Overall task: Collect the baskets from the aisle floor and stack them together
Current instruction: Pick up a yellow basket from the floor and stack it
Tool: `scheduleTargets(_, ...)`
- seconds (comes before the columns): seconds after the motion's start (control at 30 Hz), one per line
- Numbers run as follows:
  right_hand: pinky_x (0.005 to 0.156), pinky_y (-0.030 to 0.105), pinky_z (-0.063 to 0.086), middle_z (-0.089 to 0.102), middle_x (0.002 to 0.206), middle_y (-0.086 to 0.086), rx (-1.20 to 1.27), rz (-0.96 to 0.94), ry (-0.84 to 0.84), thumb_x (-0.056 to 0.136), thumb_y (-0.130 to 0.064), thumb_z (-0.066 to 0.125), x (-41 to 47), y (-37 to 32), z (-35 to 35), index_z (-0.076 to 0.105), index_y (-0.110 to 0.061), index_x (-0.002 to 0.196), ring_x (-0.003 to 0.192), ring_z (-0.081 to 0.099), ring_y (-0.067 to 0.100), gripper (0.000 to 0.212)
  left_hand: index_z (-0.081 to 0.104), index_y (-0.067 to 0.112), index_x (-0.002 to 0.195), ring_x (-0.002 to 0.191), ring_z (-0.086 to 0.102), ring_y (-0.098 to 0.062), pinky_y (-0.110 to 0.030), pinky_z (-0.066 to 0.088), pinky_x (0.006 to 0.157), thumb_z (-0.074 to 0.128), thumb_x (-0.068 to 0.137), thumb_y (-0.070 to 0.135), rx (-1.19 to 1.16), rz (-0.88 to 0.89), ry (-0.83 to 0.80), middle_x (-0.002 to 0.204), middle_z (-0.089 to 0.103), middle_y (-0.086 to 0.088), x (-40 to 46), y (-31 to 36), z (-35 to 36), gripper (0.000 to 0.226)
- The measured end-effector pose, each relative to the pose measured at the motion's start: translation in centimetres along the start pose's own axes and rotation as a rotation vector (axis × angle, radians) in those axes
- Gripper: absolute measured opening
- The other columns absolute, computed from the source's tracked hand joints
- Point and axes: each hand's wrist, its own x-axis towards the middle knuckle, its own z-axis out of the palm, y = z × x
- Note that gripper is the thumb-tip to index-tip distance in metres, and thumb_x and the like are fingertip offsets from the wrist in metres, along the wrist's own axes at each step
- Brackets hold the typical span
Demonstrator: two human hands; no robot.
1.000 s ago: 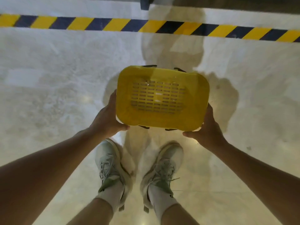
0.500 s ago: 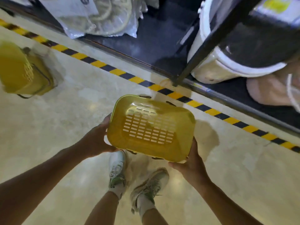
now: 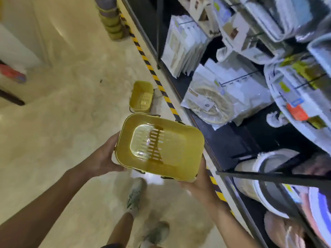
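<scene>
Both hands carry a yellow basket along the aisle.

The left hand [image 3: 105, 156] grips the near basket [image 3: 161, 147] at its left end and the right hand [image 3: 198, 185] holds it at the lower right corner, fingers curled under the rim, open side up above the floor [image 3: 62, 122]. A second yellow basket [image 3: 141, 96] sits on the floor ahead, just beside the striped tape [image 3: 154, 74] edging the shelf [image 3: 223, 140] of packaged goods.

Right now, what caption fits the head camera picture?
Both hands, left hand and right hand, carry a yellow basket toward another basket.
</scene>
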Motion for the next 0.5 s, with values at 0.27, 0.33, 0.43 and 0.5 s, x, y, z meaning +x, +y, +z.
scheduleTargets(0.27, 0.094, 0.004, 0.042, 0.038, 0.150, -0.018, -0.049, -0.209, -0.478, 0.064, -0.008, 0.095, -0.4, -19.4, 8.6, 0.024, -0.042, 0.143, 0.134, 0.042, -0.008, 0.112, 0.021, 0.053, 0.157, 0.140, 0.044, -0.003, -0.037, 0.046, 0.112, 0.097, 0.058, 0.051, -0.237, -0.142, 0.430, 0.156, 0.037, 0.026, -20.7, 4.9, -11.6, 0.124)
scheduleTargets(0.33, 0.091, 0.000, 0.041, 0.042, 0.144, -0.035, -0.069, -0.271, -0.557, 0.062, -0.030, 0.097, -1.0, -23.3, 11.0, 0.014, -0.050, 0.148, 0.129, 0.044, -0.015, 0.121, 0.014, 0.058, 0.156, 0.138, 0.045, 0.004, -0.015, 0.043, 0.108, 0.095, 0.059, 0.054, -0.188, -0.146, 0.520, 0.157, 0.036, 0.028, -24.5, 5.3, -13.7, 0.126)
scheduleTargets(0.43, 0.084, -0.002, 0.043, 0.051, 0.131, -0.043, -0.108, -0.280, -0.623, 0.058, -0.052, 0.094, -0.7, -28.3, 14.3, 0.011, -0.073, 0.139, 0.119, 0.052, -0.018, 0.118, 0.008, 0.053, 0.159, 0.138, 0.046, 0.004, -0.008, 0.041, 0.105, 0.097, 0.060, 0.047, -0.199, -0.152, 0.626, 0.159, 0.034, 0.026, -28.1, 5.2, -16.9, 0.133)
scheduleTargets(0.5, 0.082, -0.003, 0.042, 0.049, 0.130, -0.046, -0.123, -0.326, -0.628, 0.059, -0.051, 0.094, 0.3, -31.5, 16.2, 0.011, -0.079, 0.134, 0.117, 0.051, -0.021, 0.115, 0.006, 0.051, 0.159, 0.139, 0.045, 0.003, -0.010, 0.042, 0.107, 0.098, 0.060, 0.046, -0.181, -0.129, 0.685, 0.160, 0.033, 0.027, -29.0, 5.1, -19.0, 0.136)
